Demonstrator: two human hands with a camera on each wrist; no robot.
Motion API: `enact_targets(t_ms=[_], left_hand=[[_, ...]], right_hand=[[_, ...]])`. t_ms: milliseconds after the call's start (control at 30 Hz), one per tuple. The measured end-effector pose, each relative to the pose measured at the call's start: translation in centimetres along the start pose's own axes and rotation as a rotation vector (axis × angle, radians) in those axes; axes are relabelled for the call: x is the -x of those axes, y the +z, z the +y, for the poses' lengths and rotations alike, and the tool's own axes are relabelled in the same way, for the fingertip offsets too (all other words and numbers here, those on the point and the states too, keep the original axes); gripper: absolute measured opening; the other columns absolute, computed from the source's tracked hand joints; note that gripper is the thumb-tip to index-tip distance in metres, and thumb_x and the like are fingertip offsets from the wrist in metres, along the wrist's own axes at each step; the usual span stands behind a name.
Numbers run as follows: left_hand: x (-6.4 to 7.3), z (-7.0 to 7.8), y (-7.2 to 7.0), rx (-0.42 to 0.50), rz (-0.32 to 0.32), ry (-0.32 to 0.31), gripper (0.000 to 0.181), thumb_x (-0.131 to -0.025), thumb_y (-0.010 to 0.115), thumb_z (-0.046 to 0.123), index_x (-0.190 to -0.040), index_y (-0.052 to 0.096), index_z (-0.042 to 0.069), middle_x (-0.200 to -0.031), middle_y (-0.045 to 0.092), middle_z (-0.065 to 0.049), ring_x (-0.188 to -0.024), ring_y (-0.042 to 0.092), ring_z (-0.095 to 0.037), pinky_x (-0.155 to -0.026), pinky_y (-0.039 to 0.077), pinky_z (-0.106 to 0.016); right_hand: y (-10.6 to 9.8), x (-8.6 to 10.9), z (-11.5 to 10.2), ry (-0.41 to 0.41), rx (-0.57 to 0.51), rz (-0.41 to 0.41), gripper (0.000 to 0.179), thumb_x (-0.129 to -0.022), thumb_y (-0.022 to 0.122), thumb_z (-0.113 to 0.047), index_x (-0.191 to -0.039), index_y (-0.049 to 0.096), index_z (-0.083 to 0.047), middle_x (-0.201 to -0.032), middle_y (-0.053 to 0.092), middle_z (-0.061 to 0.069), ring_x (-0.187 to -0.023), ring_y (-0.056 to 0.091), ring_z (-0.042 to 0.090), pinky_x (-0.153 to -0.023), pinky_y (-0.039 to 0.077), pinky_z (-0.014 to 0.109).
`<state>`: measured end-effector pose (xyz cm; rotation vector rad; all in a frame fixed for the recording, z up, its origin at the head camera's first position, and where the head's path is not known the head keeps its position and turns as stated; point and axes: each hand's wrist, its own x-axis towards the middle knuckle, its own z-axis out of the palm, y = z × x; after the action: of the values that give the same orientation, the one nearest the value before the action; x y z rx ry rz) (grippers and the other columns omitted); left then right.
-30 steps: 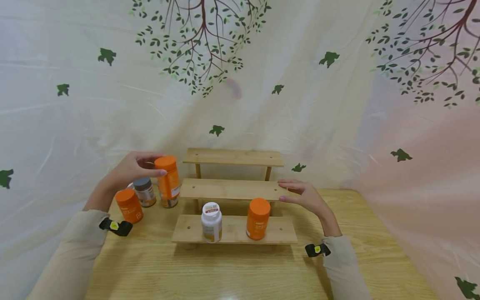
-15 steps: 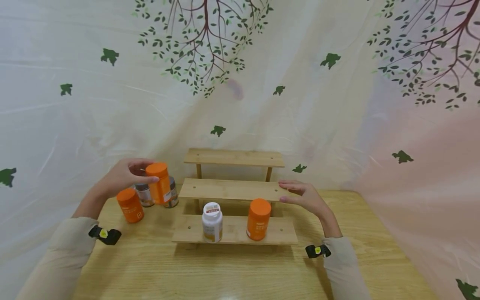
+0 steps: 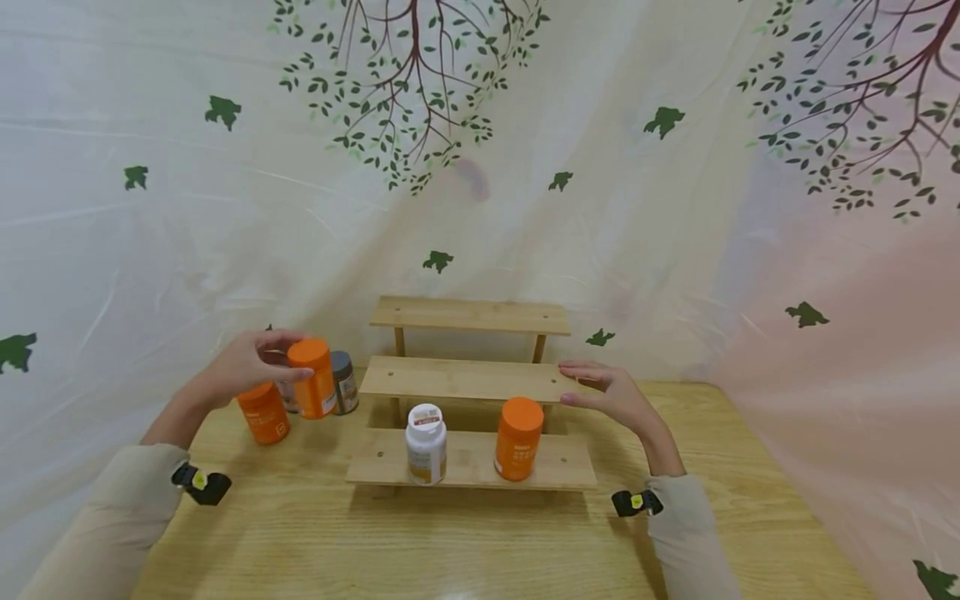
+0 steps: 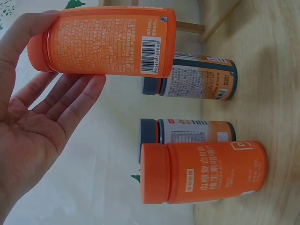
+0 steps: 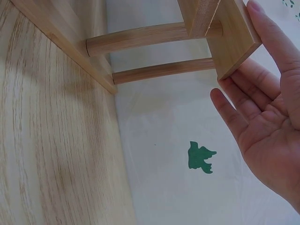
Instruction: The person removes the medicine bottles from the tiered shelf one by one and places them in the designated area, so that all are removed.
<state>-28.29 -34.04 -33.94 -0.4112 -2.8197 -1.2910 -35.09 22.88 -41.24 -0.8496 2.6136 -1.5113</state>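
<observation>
My left hand [image 3: 243, 370] grips an orange supplement bottle [image 3: 315, 390] near its cap, thumb on one side and fingers on the other. In the left wrist view this bottle [image 4: 108, 44] is held above the table, its barcode showing. Below and beside it stand another orange bottle [image 4: 215, 173] and two grey-capped bottles, one nearer [image 4: 192, 129] and one farther [image 4: 201, 79]. My right hand [image 3: 611, 396] holds the right end of the middle board of a three-tier wooden stand [image 3: 457, 379], thumb at the front edge, fingers at the back.
On the stand's lowest board are a white bottle [image 3: 426, 450] at left and an orange-capped bottle [image 3: 518, 446] at right. The wooden table [image 3: 450, 542] reaches back to a pale curtain [image 3: 337, 250] printed with leaves and branches.
My left hand has carried the orange bottle left and lower, away from the stand, uncovering the grey-capped bottle behind it. My right hand keeps its place on the middle board.
</observation>
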Motion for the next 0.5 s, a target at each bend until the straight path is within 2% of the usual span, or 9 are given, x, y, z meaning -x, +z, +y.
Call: enact_targets(t_ms=[267, 500], left_hand=[[0.6, -1.3, 0.6, 0.004, -0.011, 0.001, 0.055, -0.09, 0.08, 0.023, -0.136, 0.059, 0.001, -0.123, 0.068, -0.02, -0.102, 0.07, -0.016, -0.08, 0.059, -0.024], [1.2, -1.7, 1.5, 0.016, -0.009, 0.001, 0.055, -0.088, 0.081, 0.022, -0.133, 0.06, -0.002, -0.124, 0.066, -0.023, -0.099, 0.069, -0.01, -0.078, 0.06, -0.024]], right_hand=[[0.0, 0.0, -0.1, -0.002, 0.002, 0.0, 0.052, -0.087, 0.082, -0.019, -0.136, 0.066, -0.008, -0.149, 0.057, 0.012, -0.136, 0.055, 0.033, -0.114, 0.043, 0.049], [0.0, 0.0, 0.0, -0.004, 0.003, 0.001, 0.051, -0.088, 0.081, -0.019, -0.136, 0.066, -0.01, -0.149, 0.057, 0.011, -0.135, 0.055, 0.034, -0.114, 0.043, 0.049]])
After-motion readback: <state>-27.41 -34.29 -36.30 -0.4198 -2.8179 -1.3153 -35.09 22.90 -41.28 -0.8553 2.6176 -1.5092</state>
